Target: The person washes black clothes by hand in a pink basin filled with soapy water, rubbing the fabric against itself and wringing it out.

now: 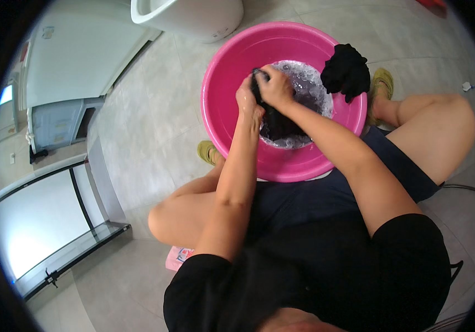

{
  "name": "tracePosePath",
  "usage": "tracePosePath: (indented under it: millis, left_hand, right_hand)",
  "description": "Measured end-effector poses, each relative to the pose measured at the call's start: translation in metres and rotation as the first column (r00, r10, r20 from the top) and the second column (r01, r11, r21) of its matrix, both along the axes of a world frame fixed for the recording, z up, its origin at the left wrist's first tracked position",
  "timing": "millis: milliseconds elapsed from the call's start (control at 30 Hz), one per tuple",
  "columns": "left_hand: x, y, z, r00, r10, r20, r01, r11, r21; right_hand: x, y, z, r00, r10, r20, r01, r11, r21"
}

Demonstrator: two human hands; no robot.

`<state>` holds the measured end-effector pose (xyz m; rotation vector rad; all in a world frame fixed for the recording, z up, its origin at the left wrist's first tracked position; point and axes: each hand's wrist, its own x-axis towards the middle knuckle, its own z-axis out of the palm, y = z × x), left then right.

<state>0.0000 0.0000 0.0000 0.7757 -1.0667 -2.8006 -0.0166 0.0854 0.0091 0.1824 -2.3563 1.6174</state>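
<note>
Both my hands are over a pink basin [222, 72] on the floor between my legs, with sudsy water [310, 83] in it. My left hand [247, 98] and my right hand [275, 87] are closed on a wet black cloth [276, 123], a bunched part of it between them. The rest of that cloth hangs down into the water; its kind of garment I cannot make out. A second black cloth [346, 72] lies crumpled over the basin's right rim, apart from my hands.
A white toilet-like fixture [193, 19] stands beyond the basin at the far left. Glass panels with a black frame [77, 202] rise at the left. A pink packet [177, 257] lies by my left thigh. A hose [470, 188] runs along the grey tiled floor [149, 122] at the right.
</note>
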Motion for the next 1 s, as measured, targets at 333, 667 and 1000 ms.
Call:
tracePosePath:
  millis: [333, 667, 1000]
  left_hand:
    - [0.054, -0.072, 0.026, 0.612, -0.720, 0.327, 0.767, 0.440, -0.466]
    - [0.052, -0.095, 0.035, 0.827, -0.557, 0.075, 0.495, 0.658, -0.567]
    - [0.056, -0.092, 0.079, 0.756, -0.654, 0.038, 0.535, 0.584, -0.610]
  right_hand:
    - [-0.014, 0.037, -0.030, 0.882, 0.469, 0.037, -0.420, 0.821, -0.387]
    - [-0.020, 0.065, 0.004, 0.364, 0.862, 0.352, -0.800, 0.483, -0.356]
    - [-0.006, 0.041, -0.024, 0.634, 0.757, 0.157, -0.771, 0.603, 0.205]
